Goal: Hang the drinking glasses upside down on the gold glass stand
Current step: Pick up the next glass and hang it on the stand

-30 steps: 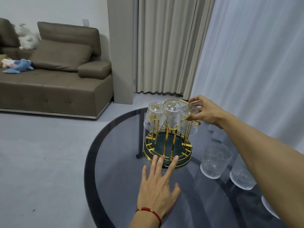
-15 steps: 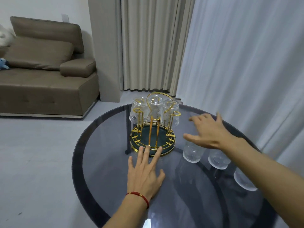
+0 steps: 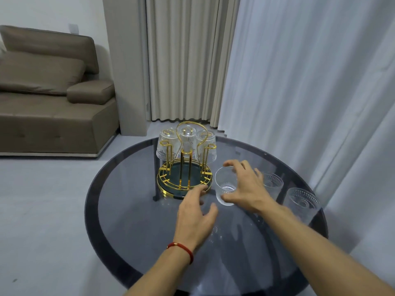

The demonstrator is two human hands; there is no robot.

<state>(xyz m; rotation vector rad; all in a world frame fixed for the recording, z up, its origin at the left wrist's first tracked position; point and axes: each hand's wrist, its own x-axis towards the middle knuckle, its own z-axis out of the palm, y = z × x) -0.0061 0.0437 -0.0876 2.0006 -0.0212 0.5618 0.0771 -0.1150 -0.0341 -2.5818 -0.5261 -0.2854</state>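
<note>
Round table (image 3: 132, 221) of dark smoked glass with a darker opaque band at the rim; the top is see-through, and a dark leg shows beneath it near the stand. The gold glass stand (image 3: 184, 182) sits toward the far side of the table, with a round gold wire base over a dark green tray and a looped gold handle on top. 3 ribbed drinking glasses hang upside down on its far pegs: the left hung glass (image 3: 167, 145), the middle hung glass (image 3: 187, 137) and the right hung glass (image 3: 207, 147). The near pegs are bare.

3 more glasses stand upright on the table to the right of the stand. The nearest glass (image 3: 225, 186) stands just beside the stand's base. The right hand (image 3: 248, 188) is curled round it, thumb at its near side and fingers arched over its far rim; whether the grip has closed cannot be told. The second upright glass (image 3: 272, 185) is partly hidden behind that hand. The third upright glass (image 3: 302, 202) stands near the table's right edge.

The left hand (image 3: 197, 212) is spread wide, palm down, low over the table in front of the stand, holding nothing, fingertips near the base. A red cord bracelet (image 3: 181, 249) circles that wrist.

Room: pale grey floor (image 3: 42, 210), brown sofa (image 3: 53, 107) at left, beige pleated curtain (image 3: 181, 60) behind, white sheer curtain (image 3: 310, 82) at right.
</note>
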